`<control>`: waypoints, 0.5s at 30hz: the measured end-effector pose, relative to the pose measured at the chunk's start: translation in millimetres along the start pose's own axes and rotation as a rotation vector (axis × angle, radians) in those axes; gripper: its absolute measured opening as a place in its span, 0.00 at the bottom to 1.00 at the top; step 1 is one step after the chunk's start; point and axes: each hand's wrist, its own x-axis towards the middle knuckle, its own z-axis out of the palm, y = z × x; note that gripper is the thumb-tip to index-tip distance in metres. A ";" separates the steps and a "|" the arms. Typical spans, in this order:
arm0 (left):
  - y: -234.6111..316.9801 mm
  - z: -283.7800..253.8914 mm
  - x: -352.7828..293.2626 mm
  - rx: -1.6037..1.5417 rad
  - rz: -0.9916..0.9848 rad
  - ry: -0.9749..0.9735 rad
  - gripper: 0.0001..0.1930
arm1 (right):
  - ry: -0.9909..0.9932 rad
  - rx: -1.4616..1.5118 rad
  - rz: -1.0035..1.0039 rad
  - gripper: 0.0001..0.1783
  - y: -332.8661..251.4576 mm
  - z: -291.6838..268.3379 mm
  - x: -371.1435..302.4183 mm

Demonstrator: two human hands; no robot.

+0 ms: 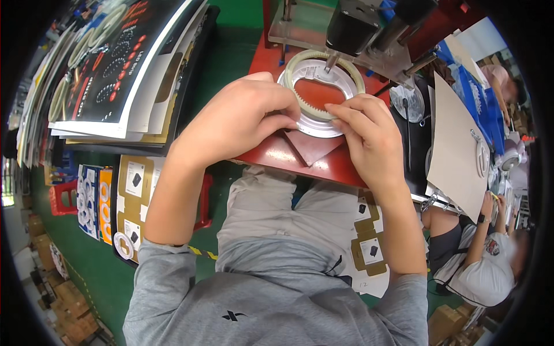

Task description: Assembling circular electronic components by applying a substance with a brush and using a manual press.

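In front of me a white ring-shaped part (330, 130) lies on a red machine table (271, 151). A cream ring with a toothed inner edge (314, 111) sits over it, and red shows through the middle. My left hand (245, 112) is closed, thumb and fingers pinched at the near left edge of the rings. With its fingers also pinched, my right hand (372, 130) is at the near right edge, fingertips on the cream ring. The fingers hide part of both rims. Above the rings hangs a black motor-like block (352, 26) with a metal tip (331, 61).
Stacked printed sheets (124, 69) stand at the left, above flat carton blanks (135, 187) and a red stool (63, 198). To the right are a clear disc (407, 102) and a cardboard sheet (459, 144). Another person (482, 268) works at the far right.
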 end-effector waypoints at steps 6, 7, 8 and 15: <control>-6.1 -1.4 0.3 -0.003 0.035 -0.066 0.05 | -0.016 0.013 -0.005 0.14 -0.3 -2.9 1.7; -4.5 2.1 -3.3 0.024 0.050 -0.010 0.06 | -0.018 0.010 -0.005 0.13 0.0 -3.1 2.3; -1.6 6.0 -6.3 0.047 0.068 0.044 0.06 | -0.019 0.010 -0.003 0.13 1.1 -3.0 2.2; 21.7 17.4 -33.8 0.261 0.039 0.143 0.16 | -0.043 0.027 -0.060 0.13 4.2 -4.8 6.7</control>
